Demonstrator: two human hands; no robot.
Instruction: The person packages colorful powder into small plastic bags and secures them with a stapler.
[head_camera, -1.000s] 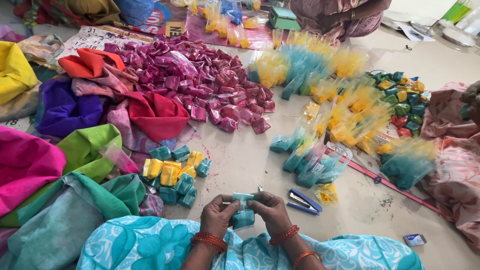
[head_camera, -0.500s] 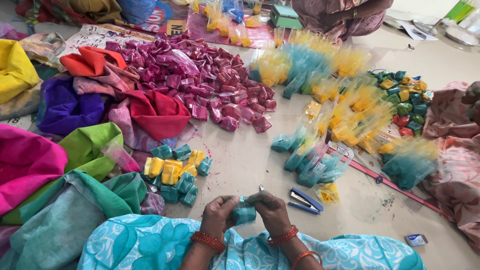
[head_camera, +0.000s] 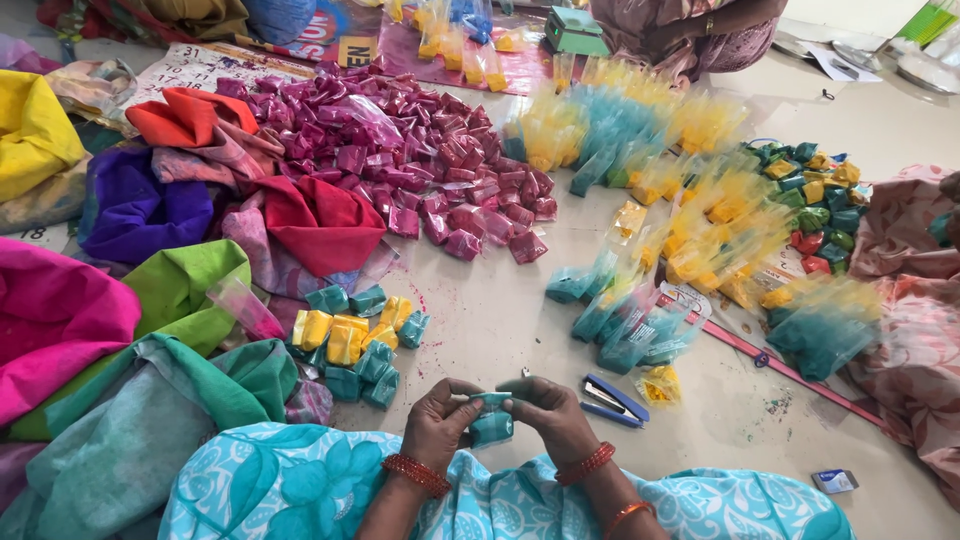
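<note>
Stapler (head_camera: 612, 400) just right of hands (head_camera: 500, 420), packet pile (head_camera: 355, 345) to their left

A small teal powder packet (head_camera: 490, 425), clear plastic packed with blue-green colour, sits pinched between both hands just above the person's lap. Its top edge is folded over and pressed flat under the thumbs, while the plump lower part hangs free below, close to the floor (head_camera: 500, 320).

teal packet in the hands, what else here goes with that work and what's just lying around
In use:
left hand and right hand, both on the teal packet
blue stapler beside them
small pile of teal and yellow packets

Lying about:
magenta packet heap
coloured cloths
small box
</note>
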